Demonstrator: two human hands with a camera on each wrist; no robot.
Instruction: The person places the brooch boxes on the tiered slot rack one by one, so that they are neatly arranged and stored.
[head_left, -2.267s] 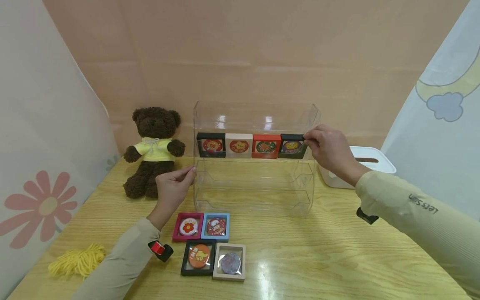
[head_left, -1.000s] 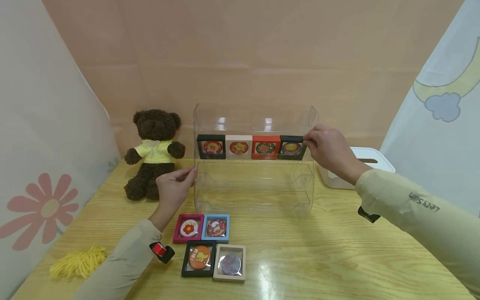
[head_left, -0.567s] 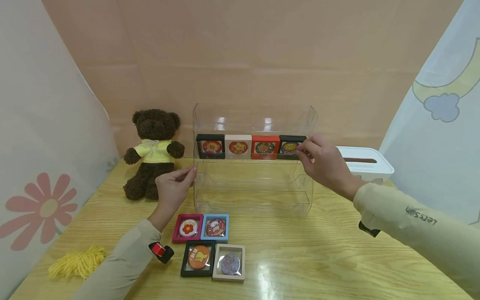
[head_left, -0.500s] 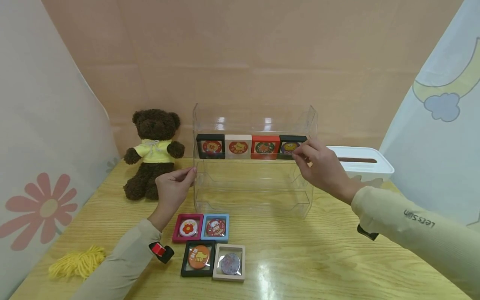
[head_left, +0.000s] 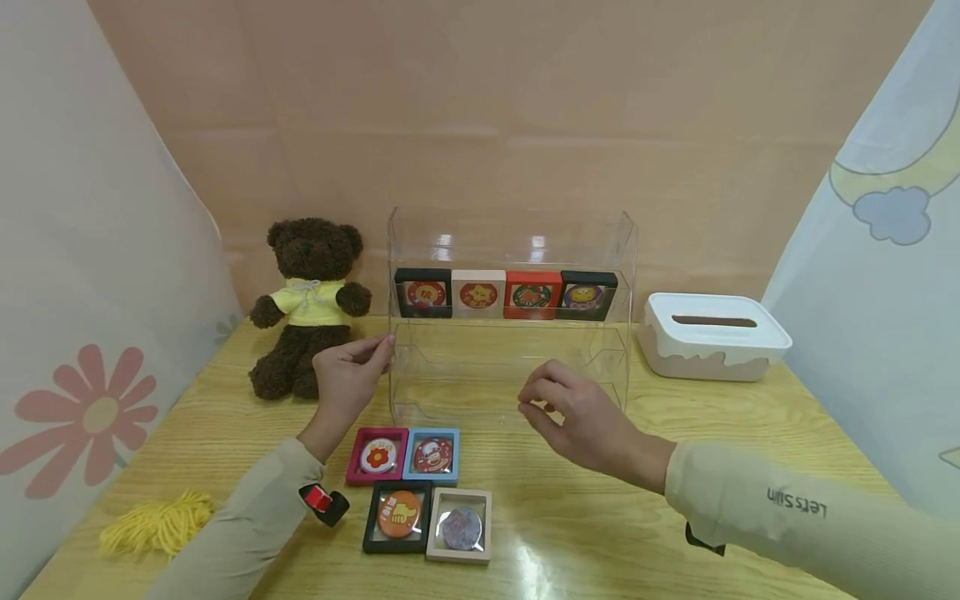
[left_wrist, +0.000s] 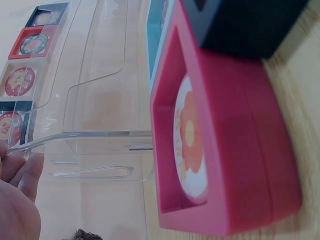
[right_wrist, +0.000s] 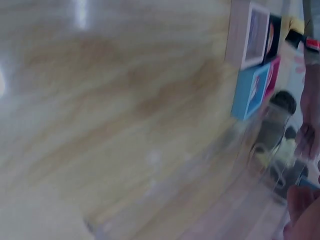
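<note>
My left hand [head_left: 348,379] pinches the left edge of a clear acrylic display rack [head_left: 510,237]; the left wrist view shows the fingertips at that edge. On one of the rack's upper tiers stand several framed badges side by side: black [head_left: 423,293], cream [head_left: 478,294], red [head_left: 533,295] and black [head_left: 588,296]. My right hand [head_left: 585,412], fingers loosely bent and holding nothing, hovers before the lower tiers. On the table lie a magenta frame [head_left: 377,456], a light blue frame [head_left: 431,456], a black frame [head_left: 397,517] and a beige frame [head_left: 459,525].
A brown teddy bear [head_left: 309,304] in a yellow top sits left of the rack. To the right is a white-lidded tissue box [head_left: 716,337]. Yellow yarn [head_left: 157,523] lies at the front left of the wooden table [head_left: 637,533].
My right hand has let go of the rightmost black frame on the rack and moved down and left. The left hand has stayed at the rack's edge.
</note>
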